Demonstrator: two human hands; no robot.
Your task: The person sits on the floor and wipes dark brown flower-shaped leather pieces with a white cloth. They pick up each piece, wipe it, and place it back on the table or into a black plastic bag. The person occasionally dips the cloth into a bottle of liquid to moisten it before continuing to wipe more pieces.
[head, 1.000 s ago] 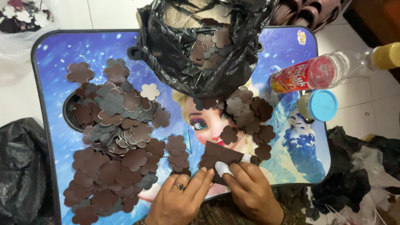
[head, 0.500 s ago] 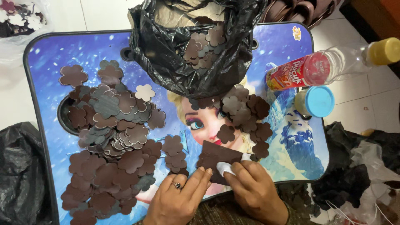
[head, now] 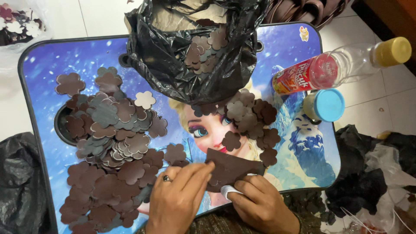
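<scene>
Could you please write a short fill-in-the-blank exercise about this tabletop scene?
1. Both hands press on a brown ____ piece.
2. The left hand wears a ____ on one finger.
3. The black plastic bag holds flower-shaped ____.
4. The small jar has a ____ lid.

Missing words: flat; ring; cutouts; blue

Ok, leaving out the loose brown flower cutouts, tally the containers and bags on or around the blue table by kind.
Black plastic bags: 2, one on the table, one on the floor
Clear bottle with yellow cap: 1
Small tub with blue lid: 1
Total: 4
</scene>
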